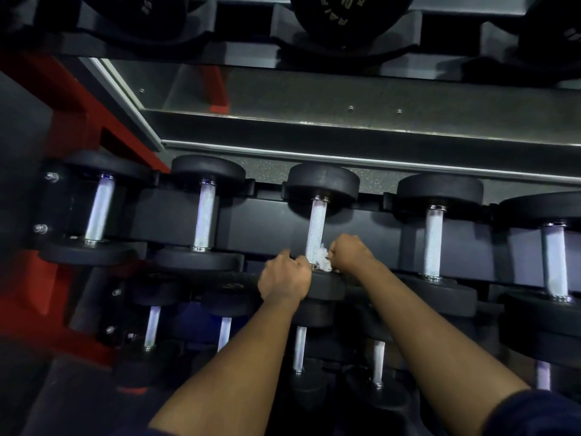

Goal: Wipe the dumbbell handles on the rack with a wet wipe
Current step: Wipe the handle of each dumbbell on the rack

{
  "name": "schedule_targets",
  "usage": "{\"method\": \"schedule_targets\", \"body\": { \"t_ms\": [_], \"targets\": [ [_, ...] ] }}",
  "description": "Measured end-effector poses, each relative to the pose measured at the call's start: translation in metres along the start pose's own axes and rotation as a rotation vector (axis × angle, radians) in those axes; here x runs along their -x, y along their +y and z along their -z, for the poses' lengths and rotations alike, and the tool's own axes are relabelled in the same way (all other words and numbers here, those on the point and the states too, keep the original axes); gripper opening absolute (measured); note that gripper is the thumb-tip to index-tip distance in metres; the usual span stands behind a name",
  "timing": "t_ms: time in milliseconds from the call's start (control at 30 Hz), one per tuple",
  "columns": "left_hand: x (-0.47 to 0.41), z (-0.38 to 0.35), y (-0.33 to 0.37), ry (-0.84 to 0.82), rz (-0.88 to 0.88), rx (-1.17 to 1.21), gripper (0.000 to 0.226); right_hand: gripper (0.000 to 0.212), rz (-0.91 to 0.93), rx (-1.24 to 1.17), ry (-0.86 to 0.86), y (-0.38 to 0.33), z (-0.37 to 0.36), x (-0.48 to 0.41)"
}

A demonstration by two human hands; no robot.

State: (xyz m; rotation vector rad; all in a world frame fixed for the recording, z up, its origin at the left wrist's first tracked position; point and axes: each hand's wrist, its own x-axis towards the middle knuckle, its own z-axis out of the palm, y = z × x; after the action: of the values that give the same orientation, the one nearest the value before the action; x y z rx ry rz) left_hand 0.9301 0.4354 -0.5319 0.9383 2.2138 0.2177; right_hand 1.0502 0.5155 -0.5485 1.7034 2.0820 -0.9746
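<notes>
Several black dumbbells with silver knurled handles lie in a row on the middle shelf of the rack [371, 243]. The middle dumbbell's handle [316, 228] runs away from me. My right hand [350, 251] grips a crumpled white wet wipe [323, 259] against the near end of that handle, on its right side. Just left of the handle, my left hand [284, 278] curls over the near head [328, 286] of the same dumbbell.
Other dumbbell handles stand left [205, 215] and right [434, 243] of the middle one. A lower shelf holds smaller dumbbells [300, 347]. Weight heads [349, 14] sit on the shelf above. A red frame post [56, 99] is at the left.
</notes>
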Motion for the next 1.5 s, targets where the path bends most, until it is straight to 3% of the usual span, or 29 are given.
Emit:
{"method": "schedule_targets", "body": {
  "t_ms": [133, 233, 333, 400, 500, 600, 733, 900, 967, 1167, 1300, 1433, 1500],
  "targets": [
    [0.0, 0.001, 0.001, 0.008, -0.015, -0.012, 0.041, 0.022, -0.046, -0.187, -0.054, 0.001, -0.019, -0.016],
    [0.001, 0.003, 0.001, 0.018, -0.027, -0.038, 0.038, 0.031, -0.114, -0.569, -0.144, -0.001, -0.026, -0.023],
    [0.0, 0.004, 0.001, 0.019, -0.028, -0.051, 0.04, 0.058, -0.053, -1.023, -0.263, -0.006, -0.023, -0.017],
    [0.001, 0.004, 0.001, 0.015, -0.032, -0.054, 0.041, 0.061, -0.026, -1.11, -0.311, -0.007, -0.02, -0.014],
    [0.003, 0.005, 0.001, 0.008, -0.03, -0.057, 0.041, 0.045, -0.075, -1.028, -0.329, -0.01, -0.014, -0.012],
    [0.001, 0.003, 0.0, 0.009, -0.032, -0.064, 0.039, 0.028, -0.202, -0.988, -0.232, -0.01, -0.007, -0.013],
    [-0.001, 0.002, 0.0, 0.011, -0.04, -0.072, 0.038, 0.022, -0.312, -1.281, -0.035, -0.008, -0.007, -0.018],
    [0.001, 0.002, 0.001, 0.015, -0.049, -0.08, 0.036, 0.022, -0.336, -1.538, 0.628, -0.026, 0.004, -0.023],
    [0.0, 0.002, 0.001, 0.019, -0.048, -0.071, 0.036, 0.022, -0.323, -1.56, 0.768, -0.037, 0.004, -0.027],
    [-0.001, 0.001, -0.001, 0.021, -0.052, -0.053, 0.033, 0.014, -0.315, -1.183, 0.941, -0.056, -0.006, -0.035],
    [-0.001, 0.001, -0.001, 0.019, -0.053, -0.052, 0.034, 0.006, -0.387, -1.36, 0.989, -0.065, -0.009, -0.039],
    [-0.002, 0.002, -0.001, 0.02, -0.057, -0.051, 0.035, 0.008, -0.637, -1.541, 0.936, -0.067, 0.003, -0.035],
    [-0.002, 0.001, -0.002, 0.022, -0.06, -0.056, 0.035, 0.007, -0.677, -1.525, 0.906, -0.065, 0.007, -0.036]
  ]
}}
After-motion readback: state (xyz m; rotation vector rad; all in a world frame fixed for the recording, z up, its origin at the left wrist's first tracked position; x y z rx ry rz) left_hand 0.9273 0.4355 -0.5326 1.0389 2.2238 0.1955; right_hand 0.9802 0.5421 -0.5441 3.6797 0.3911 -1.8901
